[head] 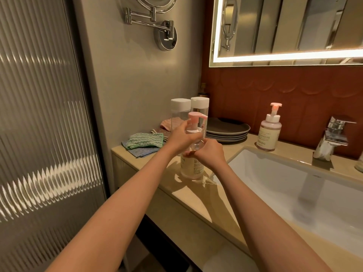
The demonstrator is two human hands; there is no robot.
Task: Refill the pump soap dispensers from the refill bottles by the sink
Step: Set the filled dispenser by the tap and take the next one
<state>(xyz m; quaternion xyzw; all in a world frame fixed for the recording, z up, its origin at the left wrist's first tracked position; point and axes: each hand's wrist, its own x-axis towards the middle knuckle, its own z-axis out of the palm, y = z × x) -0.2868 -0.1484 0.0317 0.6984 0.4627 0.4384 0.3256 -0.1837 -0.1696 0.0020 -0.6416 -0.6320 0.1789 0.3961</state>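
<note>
From the head camera, the nearer pump dispenser (191, 169) stands on the beige countertop (196, 195) in the middle of the frame, just left of the sink basin (275, 173) and close to the counter's front edge. The left hand (181, 137) has its fingers curled round the collar under the pink pump head (193, 115). The right hand (211, 154) wraps the bottle's shoulder to steady it. It looks like the pump is being unscrewed, though I cannot tell whether the thread is loose yet.

Two white-capped refill bottles (179, 107) stand right behind the hands, with folded cloths (146, 141) to their left and stacked plates (228, 129) to their right. A second dispenser (269, 134) waits at centre right, by the wall.

The risk I see is the twist. A hard turn on a light bottle could tip it toward the basin or off the edge. An elbow swing could knock the refill bottles. Once lifted, the pump's tube could drip soap on the counter.
</note>
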